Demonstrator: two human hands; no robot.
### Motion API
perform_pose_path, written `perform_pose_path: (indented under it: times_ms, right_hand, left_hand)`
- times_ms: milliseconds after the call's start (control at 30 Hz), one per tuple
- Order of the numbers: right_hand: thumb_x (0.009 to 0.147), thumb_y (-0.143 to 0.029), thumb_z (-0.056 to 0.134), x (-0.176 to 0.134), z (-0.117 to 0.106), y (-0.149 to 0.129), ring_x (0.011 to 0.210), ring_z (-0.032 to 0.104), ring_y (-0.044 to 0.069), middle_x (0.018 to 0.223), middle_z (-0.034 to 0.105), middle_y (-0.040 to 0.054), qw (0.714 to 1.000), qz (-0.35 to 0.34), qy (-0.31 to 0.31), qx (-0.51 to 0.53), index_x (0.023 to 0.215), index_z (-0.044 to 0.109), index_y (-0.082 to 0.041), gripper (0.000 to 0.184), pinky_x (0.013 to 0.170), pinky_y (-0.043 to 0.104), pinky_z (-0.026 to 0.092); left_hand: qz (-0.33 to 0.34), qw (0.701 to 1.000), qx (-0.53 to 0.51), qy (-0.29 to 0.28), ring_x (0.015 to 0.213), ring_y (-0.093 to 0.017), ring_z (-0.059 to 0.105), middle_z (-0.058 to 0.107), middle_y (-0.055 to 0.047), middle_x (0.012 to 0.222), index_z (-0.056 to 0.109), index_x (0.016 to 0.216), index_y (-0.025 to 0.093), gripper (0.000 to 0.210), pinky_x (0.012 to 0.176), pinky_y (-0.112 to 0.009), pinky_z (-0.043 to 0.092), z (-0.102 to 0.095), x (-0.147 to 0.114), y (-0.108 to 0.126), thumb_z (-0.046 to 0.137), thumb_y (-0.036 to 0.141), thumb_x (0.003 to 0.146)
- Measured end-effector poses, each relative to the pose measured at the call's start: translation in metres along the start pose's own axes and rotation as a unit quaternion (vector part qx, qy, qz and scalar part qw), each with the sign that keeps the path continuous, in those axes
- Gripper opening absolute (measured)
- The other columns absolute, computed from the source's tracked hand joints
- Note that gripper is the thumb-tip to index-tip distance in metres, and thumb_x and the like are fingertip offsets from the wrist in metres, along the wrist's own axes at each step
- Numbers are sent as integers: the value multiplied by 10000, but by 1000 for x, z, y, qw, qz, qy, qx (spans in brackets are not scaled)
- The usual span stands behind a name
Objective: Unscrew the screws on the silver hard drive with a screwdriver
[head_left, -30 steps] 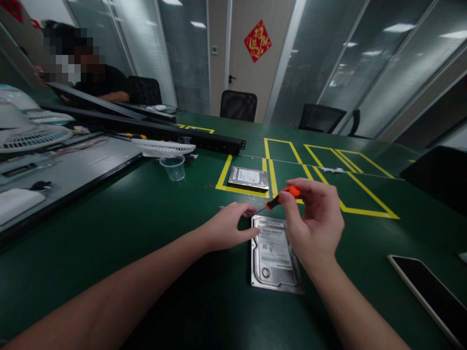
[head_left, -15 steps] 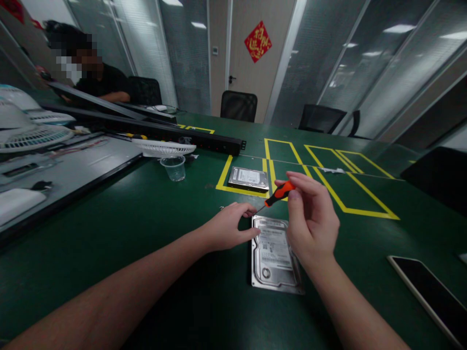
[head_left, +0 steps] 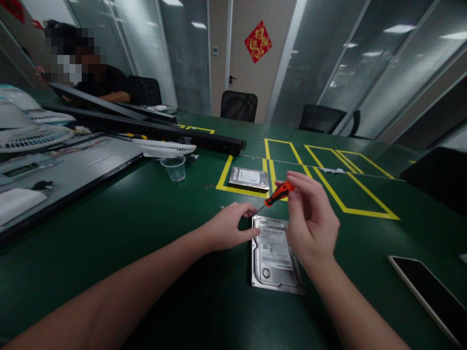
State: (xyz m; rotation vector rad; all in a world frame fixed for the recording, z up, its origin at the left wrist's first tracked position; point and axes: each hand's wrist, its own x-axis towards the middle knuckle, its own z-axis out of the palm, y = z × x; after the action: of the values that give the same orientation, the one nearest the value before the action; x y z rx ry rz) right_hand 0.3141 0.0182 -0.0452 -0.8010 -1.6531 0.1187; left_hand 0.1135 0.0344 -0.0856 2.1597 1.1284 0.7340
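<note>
A silver hard drive (head_left: 272, 255) lies label up on the green table in front of me. My left hand (head_left: 233, 226) grips its upper left corner, the thumb on the label side and the fingertips curled at the far edge. My right hand (head_left: 314, 218) has its fingers closed round the orange and black handle of a screwdriver (head_left: 280, 193). The thin shaft slants down to the left, its tip at that same corner beside my left fingertips. Those fingertips partly hide the tip, and any screw there is too small to make out.
A second hard drive (head_left: 248, 179) lies inside a yellow tape outline beyond my hands. A clear plastic cup (head_left: 174, 168), a white fan grille (head_left: 164, 147) and a large panel (head_left: 91, 160) are at left. A phone (head_left: 426, 291) lies at right. Across the table sits a person (head_left: 105, 80).
The screwdriver handle has turned a little about its axis between my right fingers. Both hands and the hard drive have stayed in almost the same place.
</note>
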Motion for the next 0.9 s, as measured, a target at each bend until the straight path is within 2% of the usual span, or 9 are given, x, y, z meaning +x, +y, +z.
perform_pose_path:
  times_ms: [167, 333, 533, 767, 900]
  right_hand:
    - [933, -174, 715, 1, 2, 1, 1136, 678, 283, 1231, 679, 106, 998, -24, 41, -37, 1201, 704, -259, 281, 880, 477, 630]
    - [940, -173, 712, -1, 2, 2, 1202, 683, 293, 1334, 644, 119, 999, 2, 33, -1, 1227, 688, -261, 301, 927, 505, 647]
    - [936, -171, 726, 1, 1, 2, 1144, 693, 284, 1210, 711, 98, 999, -24, 28, -15, 1207, 725, -265, 287, 947, 509, 623]
    - [965, -151, 649, 1, -1, -3, 1184, 679, 289, 1265, 695, 111, 1000, -17, 16, -18, 1254, 714, -253, 314, 966, 502, 603]
    - [950, -146, 663, 0, 1, -1, 1134, 686, 284, 1260, 678, 119, 999, -9, 32, -9, 1240, 697, -241, 307, 889, 468, 612]
  left_hand:
    - [-4, 1000, -3, -7, 1149, -302, 677, 716, -121, 1215, 645, 1283, 194, 454, 999, -483, 550, -1, 0, 2, 775, 382, 890]
    - [0, 1000, -4, -4, 1152, -307, 683, 717, -117, 1217, 646, 1288, 202, 455, 1003, -488, 551, -1, 0, 1, 772, 379, 888]
    - [-2, 1000, 0, -5, 1151, -311, 681, 718, -119, 1211, 648, 1289, 196, 453, 992, -480, 553, -1, 0, 2, 768, 382, 894]
    - [-1, 1000, -2, -6, 1144, -298, 675, 715, -118, 1215, 644, 1285, 184, 458, 994, -474, 549, -1, 0, 1, 776, 384, 894]
    - [2, 1000, -3, -3, 1137, -296, 678, 718, -119, 1210, 650, 1277, 184, 448, 992, -469, 550, 0, 0, 0, 776, 371, 891]
